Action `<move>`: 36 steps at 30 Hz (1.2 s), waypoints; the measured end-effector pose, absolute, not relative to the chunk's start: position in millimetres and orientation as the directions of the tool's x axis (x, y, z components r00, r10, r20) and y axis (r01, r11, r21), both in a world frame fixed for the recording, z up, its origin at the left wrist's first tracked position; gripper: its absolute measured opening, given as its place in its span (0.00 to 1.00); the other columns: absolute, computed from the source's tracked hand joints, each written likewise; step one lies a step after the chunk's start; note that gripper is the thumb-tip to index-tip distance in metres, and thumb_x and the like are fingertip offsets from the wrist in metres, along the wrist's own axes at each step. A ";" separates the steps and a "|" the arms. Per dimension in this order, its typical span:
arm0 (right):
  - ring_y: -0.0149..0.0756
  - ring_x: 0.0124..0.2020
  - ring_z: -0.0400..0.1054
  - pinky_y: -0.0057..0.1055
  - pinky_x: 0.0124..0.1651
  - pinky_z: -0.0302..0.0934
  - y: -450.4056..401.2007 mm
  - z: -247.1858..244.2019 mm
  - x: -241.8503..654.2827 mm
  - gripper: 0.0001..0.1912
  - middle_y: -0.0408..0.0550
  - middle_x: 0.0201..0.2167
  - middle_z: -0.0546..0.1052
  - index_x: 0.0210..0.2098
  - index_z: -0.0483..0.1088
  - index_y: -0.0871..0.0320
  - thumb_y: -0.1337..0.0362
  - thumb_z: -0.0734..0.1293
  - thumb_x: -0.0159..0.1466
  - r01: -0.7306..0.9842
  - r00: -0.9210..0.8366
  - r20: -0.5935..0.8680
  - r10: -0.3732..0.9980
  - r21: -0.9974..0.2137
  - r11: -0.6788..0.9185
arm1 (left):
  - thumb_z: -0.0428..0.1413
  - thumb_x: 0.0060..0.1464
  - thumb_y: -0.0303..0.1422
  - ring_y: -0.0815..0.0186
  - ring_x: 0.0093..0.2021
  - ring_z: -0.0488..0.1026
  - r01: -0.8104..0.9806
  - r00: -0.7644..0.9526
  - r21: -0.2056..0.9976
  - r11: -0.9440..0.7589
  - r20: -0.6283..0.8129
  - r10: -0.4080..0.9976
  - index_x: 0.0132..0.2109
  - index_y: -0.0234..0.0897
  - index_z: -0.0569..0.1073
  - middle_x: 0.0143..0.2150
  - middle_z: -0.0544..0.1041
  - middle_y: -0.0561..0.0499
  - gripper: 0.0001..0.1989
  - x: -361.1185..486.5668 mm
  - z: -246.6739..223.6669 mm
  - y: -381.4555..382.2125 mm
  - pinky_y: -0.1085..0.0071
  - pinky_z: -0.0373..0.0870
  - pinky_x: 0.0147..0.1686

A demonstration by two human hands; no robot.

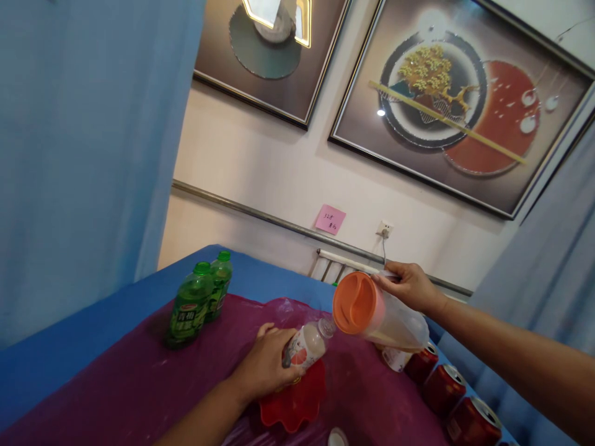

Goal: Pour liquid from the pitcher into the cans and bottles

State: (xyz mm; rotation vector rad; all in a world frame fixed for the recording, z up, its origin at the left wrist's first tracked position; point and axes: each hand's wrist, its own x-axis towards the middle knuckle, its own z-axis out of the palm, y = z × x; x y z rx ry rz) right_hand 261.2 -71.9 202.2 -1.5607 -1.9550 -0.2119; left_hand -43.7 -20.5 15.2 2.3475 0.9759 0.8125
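Observation:
My left hand (269, 365) is wrapped round a small clear bottle (307, 345) with a fruit label, tilted to the right above a red scalloped dish (297, 399). The bottle's mouth faces the orange lid (356, 302) of a clear plastic pitcher (400, 325). My right hand (409, 285) grips the pitcher's handle, its fingers partly hidden. The pitcher lies tilted in the air with its lid to the left, and some pale liquid is inside. A narrow gap separates bottle and lid.
Two green bottles (190, 303) stand at the left on the purple sheet (139, 371). Several red cans (444, 387) line the right edge, beside a partly hidden pale container (395, 358). A white round object (337, 437) is at the bottom. Blue curtains (83, 136) hang at both sides.

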 end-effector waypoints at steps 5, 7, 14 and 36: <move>0.27 0.21 0.46 0.27 0.22 0.41 -73.9 204.5 258.6 0.27 0.36 0.17 0.51 0.19 0.53 0.54 0.43 0.65 0.60 0.931 -0.102 0.554 0.826 -0.240 0.276 | 0.65 0.42 0.37 0.53 0.48 0.75 0.462 0.572 0.616 -0.637 0.342 0.746 0.45 0.42 0.75 0.44 0.81 0.52 0.20 -43.3 14.4 -20.1 0.51 0.48 0.64; 0.27 0.21 0.46 0.27 0.22 0.41 -74.5 205.1 257.7 0.27 0.37 0.17 0.51 0.18 0.53 0.54 0.44 0.65 0.60 0.933 -0.102 0.557 0.824 -0.233 0.273 | 0.65 0.43 0.37 0.53 0.48 0.75 0.461 0.574 0.617 -0.637 0.341 0.745 0.46 0.42 0.75 0.44 0.81 0.51 0.20 -43.2 14.0 -19.9 0.51 0.48 0.64; 0.27 0.21 0.47 0.27 0.22 0.41 -74.1 204.5 258.4 0.27 0.36 0.17 0.52 0.18 0.53 0.54 0.44 0.66 0.60 0.933 -0.097 0.569 0.817 -0.234 0.274 | 0.65 0.42 0.37 0.54 0.49 0.75 0.468 0.570 0.608 -0.642 0.347 0.745 0.48 0.43 0.75 0.46 0.81 0.53 0.23 -43.5 9.9 -18.1 0.52 0.47 0.65; 0.27 0.21 0.46 0.26 0.22 0.41 -72.2 202.2 262.8 0.27 0.36 0.17 0.52 0.18 0.53 0.54 0.44 0.66 0.61 0.933 -0.118 0.569 0.814 -0.217 0.287 | 0.66 0.42 0.38 0.55 0.48 0.75 0.463 0.580 0.623 -0.631 0.326 0.747 0.46 0.43 0.74 0.44 0.81 0.52 0.21 -43.8 14.5 -20.3 0.52 0.47 0.64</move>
